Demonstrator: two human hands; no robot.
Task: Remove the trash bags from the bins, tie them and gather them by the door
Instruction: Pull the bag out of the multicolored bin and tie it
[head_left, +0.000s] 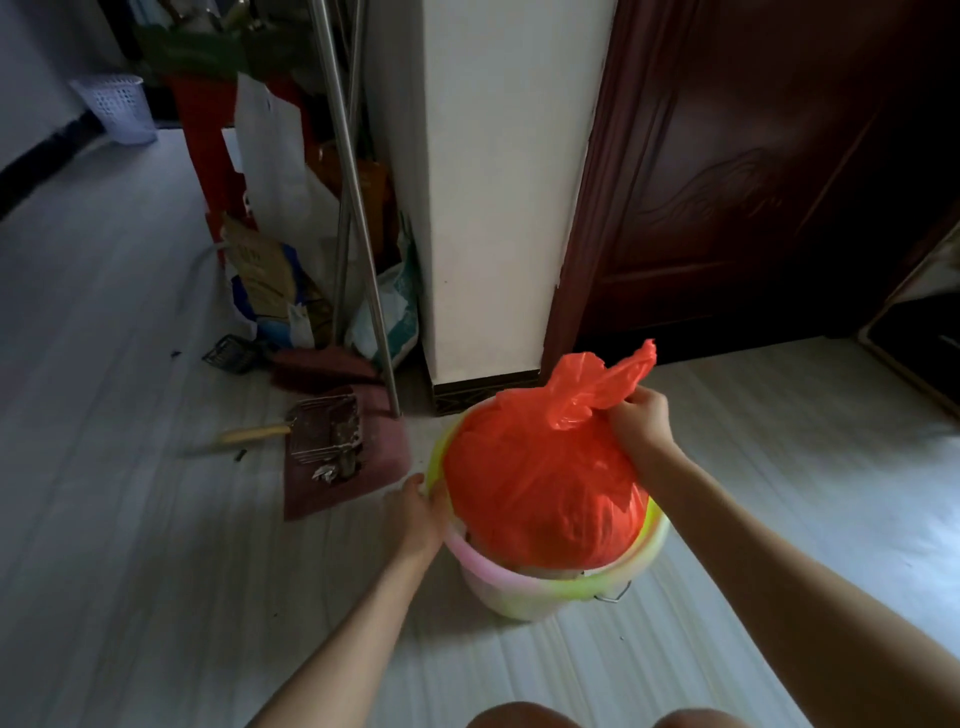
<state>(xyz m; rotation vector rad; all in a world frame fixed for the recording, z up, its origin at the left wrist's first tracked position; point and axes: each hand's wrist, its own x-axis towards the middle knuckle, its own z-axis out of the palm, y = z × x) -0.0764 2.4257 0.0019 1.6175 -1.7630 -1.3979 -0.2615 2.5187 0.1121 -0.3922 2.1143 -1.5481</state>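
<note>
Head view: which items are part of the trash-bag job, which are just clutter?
Job:
- red trash bag, neck gripped by right hand
- pastel bin, rim held by left hand
- dark wooden door

Clutter:
- dustpan
- white lattice basket
- paper sacks
- metal poles

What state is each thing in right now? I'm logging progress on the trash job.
orange trash bag: bulging full, top gathered, partly lifted, bottom still in the bin
bin: upright on the floor
right hand: grips the bag's gathered neck
left hand: holds the bin's rim
dark wooden door: closed
white basket: upright
</note>
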